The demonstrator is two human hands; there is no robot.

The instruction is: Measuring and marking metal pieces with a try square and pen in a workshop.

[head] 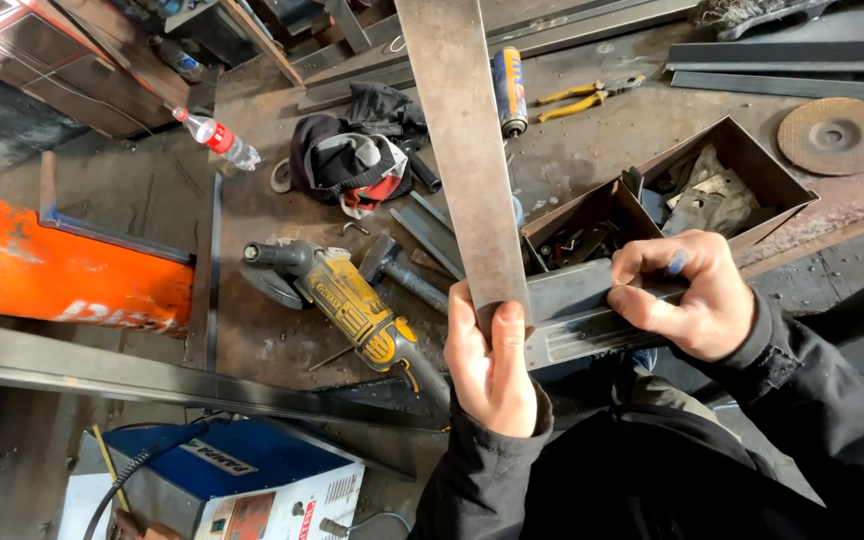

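Note:
My left hand (489, 360) grips the near end of a long rusty flat steel bar (467, 150) that rises toward the top of the head view. My right hand (690, 292) is closed on a grey steel angle piece (577, 310) lying crosswise under the bar's near end. Both sleeves are dark. The bar's far end runs out of frame.
A yellow angle grinder (357, 305) and a hammer (397, 265) lie left of the bar. A partitioned metal box (692, 190), yellow pliers (582, 98), a spray can (509, 90), a grinding disc (836, 135), a plastic bottle (217, 137), gloves (357, 160), an orange cylinder (62, 275) and a blue welder (242, 480) surround.

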